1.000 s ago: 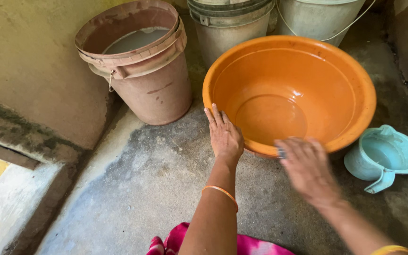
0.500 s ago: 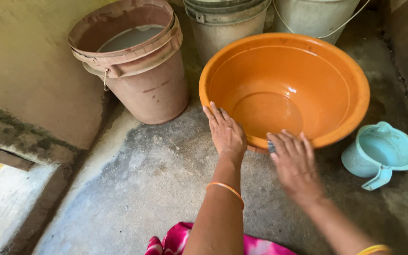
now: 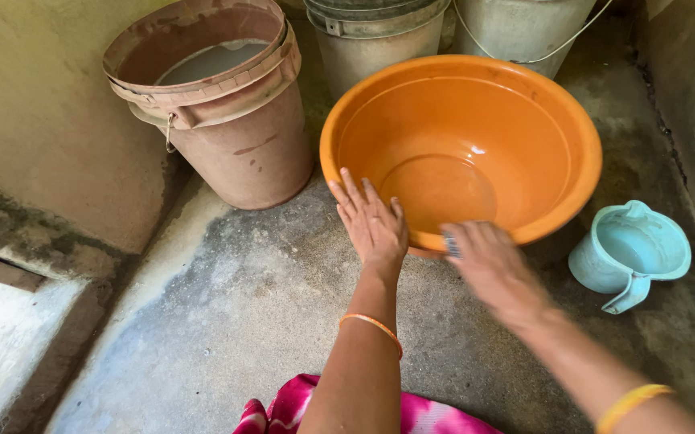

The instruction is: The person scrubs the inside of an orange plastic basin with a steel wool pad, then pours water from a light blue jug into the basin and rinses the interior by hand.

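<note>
A large orange plastic basin [image 3: 524, 104] stands tilted on the concrete floor, its near rim raised toward me. My left hand [image 3: 373, 221] lies flat with fingers spread against the basin's near left outer wall. My right hand [image 3: 492, 269] is blurred at the near rim, and a small grey thing shows at its fingertips; I cannot tell what it is or whether the hand grips it. Both wrists wear orange bangles.
A brown bucket [image 3: 235, 137] with water stands at the left against the wall. Two grey metal buckets [image 3: 379, 40] stand behind the basin. A pale blue mug [image 3: 629, 257] sits on the floor at the right. A step drops at the lower left.
The view has shifted slightly. My right hand has moved left and up to the basin's near rim. My left hand stays pressed on the basin's side.
</note>
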